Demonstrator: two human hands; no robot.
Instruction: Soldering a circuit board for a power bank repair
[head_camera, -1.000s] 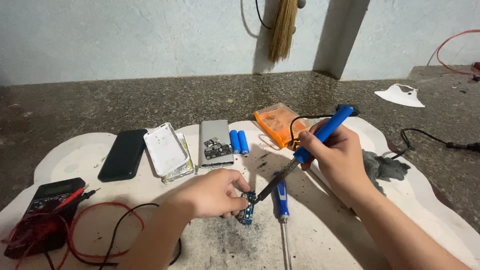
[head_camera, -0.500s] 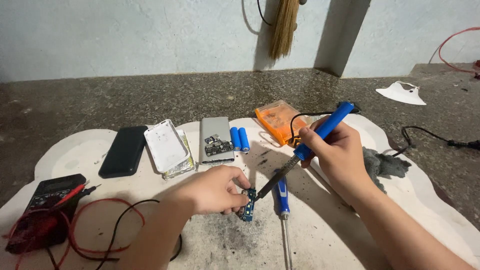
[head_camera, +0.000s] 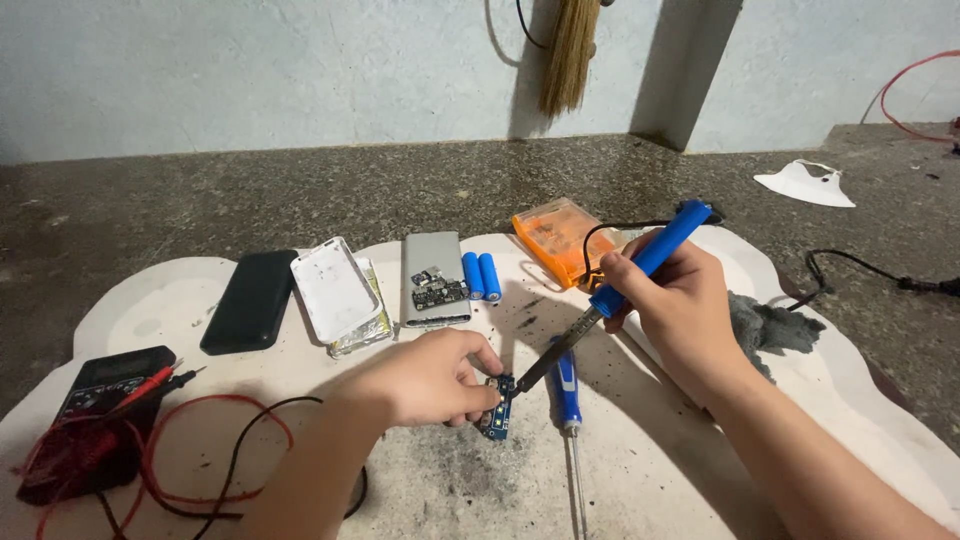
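Observation:
My left hand (head_camera: 430, 378) pinches a small blue circuit board (head_camera: 496, 409) that rests on the white work board (head_camera: 700, 480). My right hand (head_camera: 676, 300) grips a blue soldering iron (head_camera: 640, 268), held like a pen, and its dark tip touches the top of the circuit board. The iron's black cord runs back over the orange box (head_camera: 553, 239). A blue-handled screwdriver (head_camera: 568, 400) lies just right of the circuit board, under the iron.
Behind the hands lie a black phone (head_camera: 250, 300), a white case (head_camera: 335, 293), a grey power-bank shell (head_camera: 434, 277) with a small board on it, and two blue cells (head_camera: 481, 275). A multimeter (head_camera: 95, 405) with red and black leads sits at left. A grey rag (head_camera: 772, 326) lies at right.
Both hands hold almost the same pose. The iron's tip stays at the circuit board; the view has shifted only slightly.

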